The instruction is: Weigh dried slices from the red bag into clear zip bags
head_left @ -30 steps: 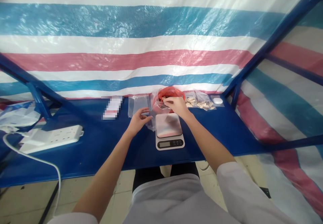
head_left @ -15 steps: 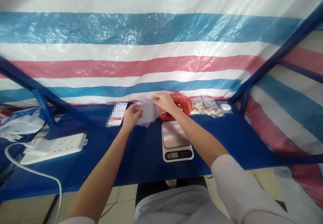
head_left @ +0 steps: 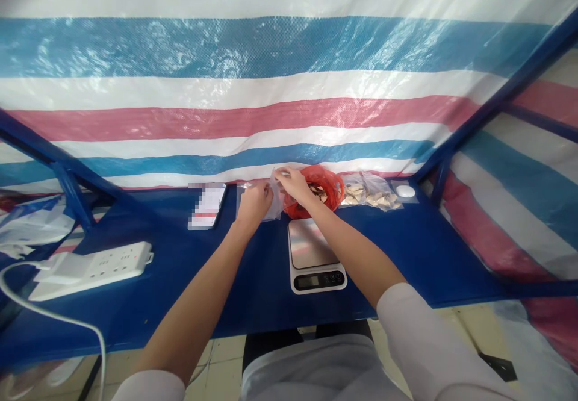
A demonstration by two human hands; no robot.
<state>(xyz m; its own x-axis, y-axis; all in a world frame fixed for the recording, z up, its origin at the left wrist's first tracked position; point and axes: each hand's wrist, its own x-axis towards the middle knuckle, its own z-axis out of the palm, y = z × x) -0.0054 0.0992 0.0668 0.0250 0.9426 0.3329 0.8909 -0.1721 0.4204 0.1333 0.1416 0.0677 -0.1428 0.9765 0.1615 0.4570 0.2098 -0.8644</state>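
My left hand (head_left: 254, 201) and my right hand (head_left: 292, 183) are both closed on a small clear plastic bag (head_left: 273, 202), held between them just above the far side of the blue table (head_left: 180, 268). Each hand pinches the bag's upper edge. Right behind my right hand sits a red plastic bag (head_left: 327, 188) with pale pieces inside. A small digital kitchen scale (head_left: 315, 254) with an empty steel plate stands in front of my hands.
A phone (head_left: 206, 205) lies left of my hands. Clear bags of pale pieces (head_left: 370, 194) and a small white round object (head_left: 405, 191) lie at the right. A white power strip (head_left: 93, 262) with a cable lies at the left. Striped tarpaulin walls surround the table.
My left hand came up from the table and took hold of the clear bag. My right hand shifted the bag leftward, then back toward the red bag; both hands now sit closer together.
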